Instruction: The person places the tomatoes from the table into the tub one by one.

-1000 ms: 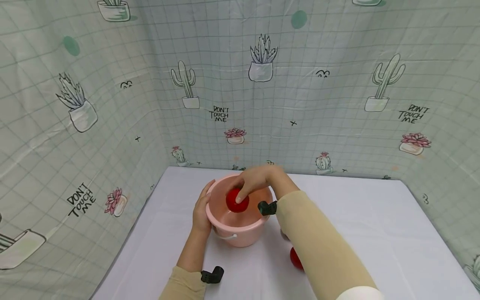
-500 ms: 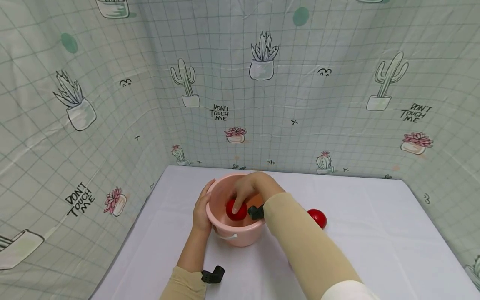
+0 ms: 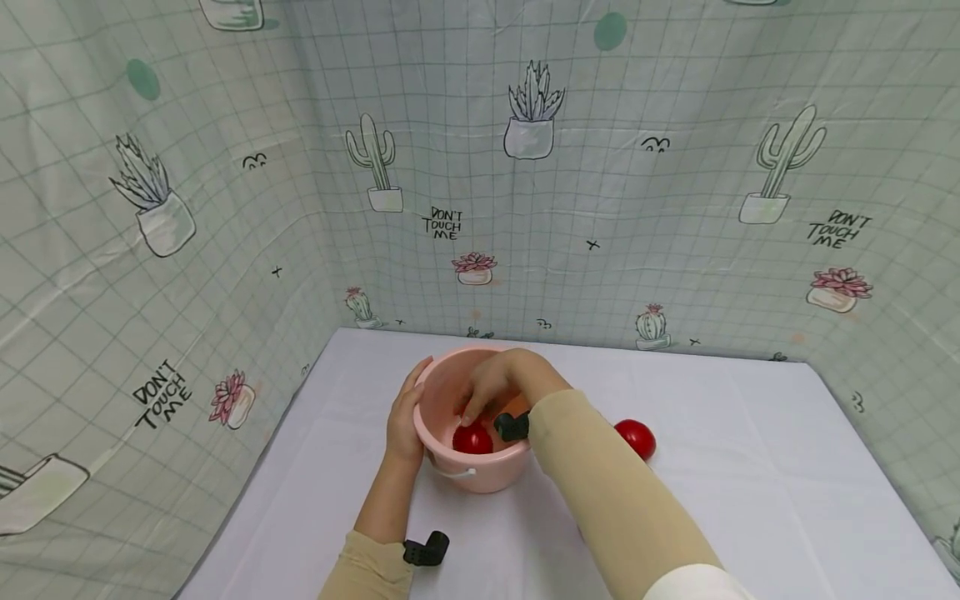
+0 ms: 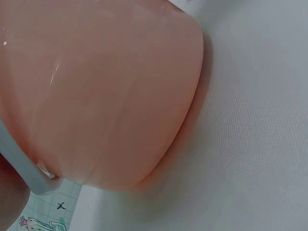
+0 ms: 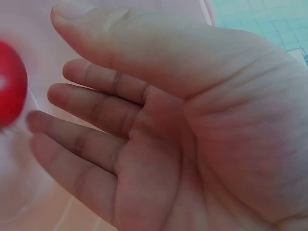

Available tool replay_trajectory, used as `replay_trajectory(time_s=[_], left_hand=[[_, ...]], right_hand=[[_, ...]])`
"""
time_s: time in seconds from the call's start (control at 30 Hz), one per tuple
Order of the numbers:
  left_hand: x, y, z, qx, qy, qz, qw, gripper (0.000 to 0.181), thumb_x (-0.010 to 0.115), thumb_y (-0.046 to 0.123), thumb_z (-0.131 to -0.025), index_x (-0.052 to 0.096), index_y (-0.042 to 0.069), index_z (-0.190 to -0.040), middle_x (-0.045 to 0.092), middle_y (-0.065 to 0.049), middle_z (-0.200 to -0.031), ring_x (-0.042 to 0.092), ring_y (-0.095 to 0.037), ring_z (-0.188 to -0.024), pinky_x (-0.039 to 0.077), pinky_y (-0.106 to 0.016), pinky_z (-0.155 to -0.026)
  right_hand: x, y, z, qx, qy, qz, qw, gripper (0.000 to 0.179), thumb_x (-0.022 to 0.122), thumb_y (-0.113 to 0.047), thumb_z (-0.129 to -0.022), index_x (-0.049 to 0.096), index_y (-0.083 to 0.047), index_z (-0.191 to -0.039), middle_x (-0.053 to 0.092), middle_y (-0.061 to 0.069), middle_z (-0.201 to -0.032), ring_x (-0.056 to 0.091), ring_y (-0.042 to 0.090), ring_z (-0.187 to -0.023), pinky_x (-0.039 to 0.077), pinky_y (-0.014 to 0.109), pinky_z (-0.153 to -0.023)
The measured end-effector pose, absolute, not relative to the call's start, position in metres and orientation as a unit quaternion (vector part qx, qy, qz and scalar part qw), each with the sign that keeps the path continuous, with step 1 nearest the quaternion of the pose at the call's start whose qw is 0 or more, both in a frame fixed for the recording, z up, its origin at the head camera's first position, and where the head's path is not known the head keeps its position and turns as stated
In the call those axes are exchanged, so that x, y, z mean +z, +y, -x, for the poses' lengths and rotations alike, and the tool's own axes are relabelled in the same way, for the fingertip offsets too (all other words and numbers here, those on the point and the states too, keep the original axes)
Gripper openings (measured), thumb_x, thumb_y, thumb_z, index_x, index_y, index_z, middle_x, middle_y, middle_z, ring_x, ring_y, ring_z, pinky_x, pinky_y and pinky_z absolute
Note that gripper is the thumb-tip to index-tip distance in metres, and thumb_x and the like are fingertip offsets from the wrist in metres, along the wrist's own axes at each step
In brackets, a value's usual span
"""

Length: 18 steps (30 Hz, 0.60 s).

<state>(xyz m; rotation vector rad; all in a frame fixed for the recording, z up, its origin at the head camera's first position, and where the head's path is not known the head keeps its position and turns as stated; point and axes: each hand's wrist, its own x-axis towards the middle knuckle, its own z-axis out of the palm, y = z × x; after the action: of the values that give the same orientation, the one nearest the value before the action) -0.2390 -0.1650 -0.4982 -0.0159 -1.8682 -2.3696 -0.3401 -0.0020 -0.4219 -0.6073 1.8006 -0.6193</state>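
A pink bucket (image 3: 480, 475) with a white handle stands on the table. My left hand (image 3: 405, 421) holds its left side near the rim; the left wrist view shows mainly the bucket's outer wall (image 4: 115, 96). My right hand (image 3: 495, 383) reaches down inside the bucket. In the right wrist view its fingers (image 5: 91, 106) are loosely extended, with nothing between them and the thumb. A glossy red round thing, apple-like (image 3: 472, 438), lies in the bucket beneath that hand. A small gap separates it from the fingertips in the right wrist view.
Another glossy red round thing (image 3: 636, 438) lies on the white table (image 3: 720, 500), right of the bucket and partly behind the right sleeve (image 3: 607, 492). A sliver of something shows at the sleeve's left edge. Grid-patterned cloth with cactus drawings (image 3: 555, 208) hangs behind and at the sides.
My right hand has gone deeper into the bucket and let go of the red round thing, which now sits lower. The second red thing has come into sight beyond the sleeve. My left hand stays put.
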Motion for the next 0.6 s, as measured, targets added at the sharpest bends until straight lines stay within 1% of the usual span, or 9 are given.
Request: replay_trajectory(time_s=[0.13,0.23,0.37,0.47,0.6], left_hand=[[-0.498,-0.164,0.239,-0.784,-0.617,0.003,0.064,0.051,0.030,0.023,-0.099,0.046,0.022,-0.147,0.043,0.001,-0.155,0.035,-0.019,-0.145,0.024,-0.045,-0.121],[-0.497,-0.164,0.240,-0.786,-0.615,0.005,0.067,0.051,0.030,0.022,-0.099,0.046,0.020,-0.147,0.043,0.001,-0.155,0.035,-0.019,-0.145,0.023,-0.045,-0.121],[-0.497,-0.163,0.240,-0.785,-0.615,0.006,0.066,0.052,0.029,0.021,-0.099,0.044,0.018,-0.149,0.041,-0.001,-0.156,0.033,-0.020,-0.146,0.022,-0.046,-0.122],[-0.497,-0.163,0.240,-0.786,-0.616,0.004,0.062,0.053,0.028,0.021,-0.099,0.042,0.016,-0.150,0.038,-0.004,-0.158,0.031,-0.020,-0.147,0.021,-0.046,-0.123],[-0.497,-0.163,0.240,-0.787,-0.614,-0.003,0.057,0.053,0.028,0.021,-0.099,0.043,0.019,-0.150,0.036,-0.005,-0.159,0.031,-0.020,-0.148,0.021,-0.047,-0.123]], right_hand=[[-0.420,0.000,0.337,-0.288,0.752,0.239,0.542,0.042,0.065,-0.011,-0.093,0.059,-0.002,-0.134,0.060,0.013,-0.134,0.060,0.029,-0.123,0.047,0.045,-0.107],[-0.418,0.001,0.337,-0.282,0.755,0.247,0.538,0.043,0.063,-0.011,-0.094,0.057,-0.002,-0.136,0.058,0.013,-0.137,0.060,0.026,-0.122,0.048,0.044,-0.106],[-0.412,0.003,0.337,-0.265,0.760,0.266,0.530,0.043,0.062,-0.013,-0.095,0.057,-0.004,-0.137,0.058,0.011,-0.140,0.062,0.022,-0.120,0.050,0.041,-0.104],[-0.406,0.006,0.336,-0.256,0.765,0.280,0.520,0.044,0.061,-0.015,-0.096,0.056,-0.006,-0.139,0.057,0.010,-0.141,0.062,0.021,-0.121,0.049,0.041,-0.105],[-0.394,0.012,0.334,-0.227,0.783,0.327,0.478,0.045,0.060,-0.022,-0.097,0.056,-0.013,-0.140,0.058,0.003,-0.141,0.059,0.014,-0.123,0.049,0.036,-0.106]])
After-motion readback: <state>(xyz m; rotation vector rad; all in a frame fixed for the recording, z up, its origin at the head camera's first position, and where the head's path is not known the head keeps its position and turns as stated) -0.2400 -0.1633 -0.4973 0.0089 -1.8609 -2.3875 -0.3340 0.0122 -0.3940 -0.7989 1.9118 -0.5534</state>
